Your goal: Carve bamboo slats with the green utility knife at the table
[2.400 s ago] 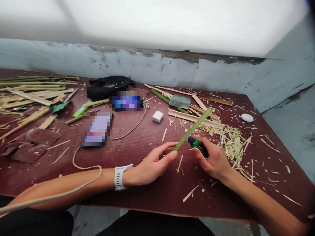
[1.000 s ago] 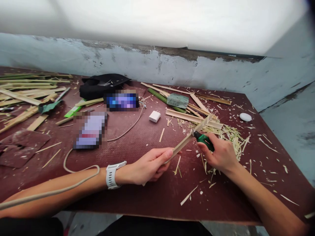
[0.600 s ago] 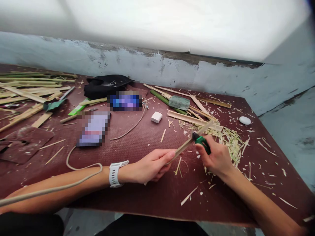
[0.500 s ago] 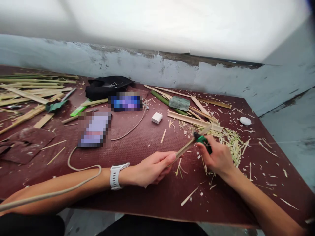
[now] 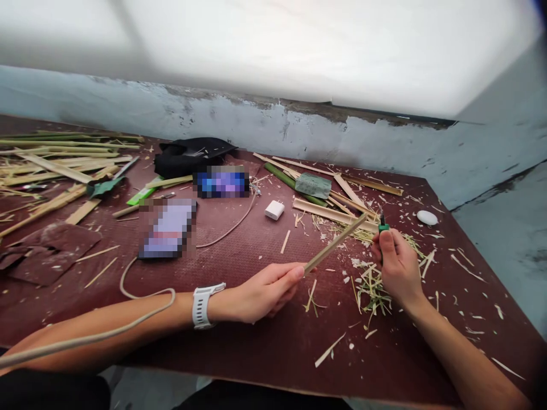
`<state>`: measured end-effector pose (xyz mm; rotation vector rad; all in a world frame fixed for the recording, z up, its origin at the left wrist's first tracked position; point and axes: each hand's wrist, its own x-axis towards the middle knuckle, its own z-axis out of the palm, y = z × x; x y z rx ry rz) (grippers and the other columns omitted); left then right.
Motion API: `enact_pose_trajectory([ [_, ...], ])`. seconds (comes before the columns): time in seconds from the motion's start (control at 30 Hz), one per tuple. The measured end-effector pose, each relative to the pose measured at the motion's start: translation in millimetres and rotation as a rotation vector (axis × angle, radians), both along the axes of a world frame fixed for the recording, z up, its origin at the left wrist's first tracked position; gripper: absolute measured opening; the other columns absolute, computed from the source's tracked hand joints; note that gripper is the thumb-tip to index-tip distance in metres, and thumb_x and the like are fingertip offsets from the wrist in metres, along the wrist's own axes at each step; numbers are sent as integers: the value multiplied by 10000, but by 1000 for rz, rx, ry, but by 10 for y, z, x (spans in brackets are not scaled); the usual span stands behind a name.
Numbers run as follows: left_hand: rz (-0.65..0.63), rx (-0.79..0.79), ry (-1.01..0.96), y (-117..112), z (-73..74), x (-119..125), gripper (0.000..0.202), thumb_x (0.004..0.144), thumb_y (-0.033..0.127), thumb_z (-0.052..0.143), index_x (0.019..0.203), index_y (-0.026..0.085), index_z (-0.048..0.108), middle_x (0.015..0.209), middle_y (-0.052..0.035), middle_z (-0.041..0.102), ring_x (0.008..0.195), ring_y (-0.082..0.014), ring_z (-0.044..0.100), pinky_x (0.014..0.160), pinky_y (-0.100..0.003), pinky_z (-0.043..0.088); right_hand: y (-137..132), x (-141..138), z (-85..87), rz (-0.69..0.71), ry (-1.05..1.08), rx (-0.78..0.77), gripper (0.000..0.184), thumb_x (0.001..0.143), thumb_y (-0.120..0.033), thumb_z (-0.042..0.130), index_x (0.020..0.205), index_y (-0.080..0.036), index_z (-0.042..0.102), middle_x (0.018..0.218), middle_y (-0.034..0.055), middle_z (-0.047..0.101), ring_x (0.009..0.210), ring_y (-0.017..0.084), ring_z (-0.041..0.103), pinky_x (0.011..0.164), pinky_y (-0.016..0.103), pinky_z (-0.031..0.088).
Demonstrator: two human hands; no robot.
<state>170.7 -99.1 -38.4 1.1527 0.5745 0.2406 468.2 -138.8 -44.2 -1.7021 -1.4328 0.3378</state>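
My left hand point(image 5: 265, 290), with a white watch on its wrist, pinches the near end of a thin bamboo strip point(image 5: 335, 244) that slants up to the right over the dark red table point(image 5: 265, 353). My right hand point(image 5: 397, 267) is closed around a green-handled knife point(image 5: 382, 225), whose tip pokes up just right of the strip's far end. The blade is clear of the strip. Pale shavings point(image 5: 371, 285) lie on the table under my right hand.
A phone point(image 5: 168, 228), a white charger plug point(image 5: 274, 209) and its cable lie mid-table. A black pouch point(image 5: 188, 156) sits at the back. Bamboo strips are piled at the far left point(image 5: 55, 165) and back right point(image 5: 337, 196). A small white object point(image 5: 427, 217) lies near the right edge.
My right hand slid the knife along the strip toward its far end and off it. More shavings lie on the table. The strip's green face was turned away, showing pale wood.
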Motion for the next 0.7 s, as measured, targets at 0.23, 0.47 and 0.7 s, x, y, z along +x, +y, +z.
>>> enact_pose_trajectory([
  [0.23,28,-16,-23,-19,0,-6,451,1010,631,432,1000,187,510,640,82,344,486,-63,255,401,-173,223,-166,-284,81,306,-395,38,359,1011,-554,476,862,-230,516,519,-66,463,383,125,460,441,253,333],
  [0.47,-74,228,-5,-59,-10,-17,556,1066,554,344,1466,188,469,631,63,376,518,-84,340,451,-195,281,-233,-430,29,327,-540,57,402,1024,-566,429,814,-227,488,504,-45,498,408,155,539,457,260,327],
  [0.7,-67,404,18,-73,-35,-9,517,1090,472,333,1519,210,454,638,47,411,556,-101,381,495,-214,319,-52,-90,48,110,-444,9,451,1023,-580,390,762,-231,503,483,-42,489,382,137,476,454,259,296],
])
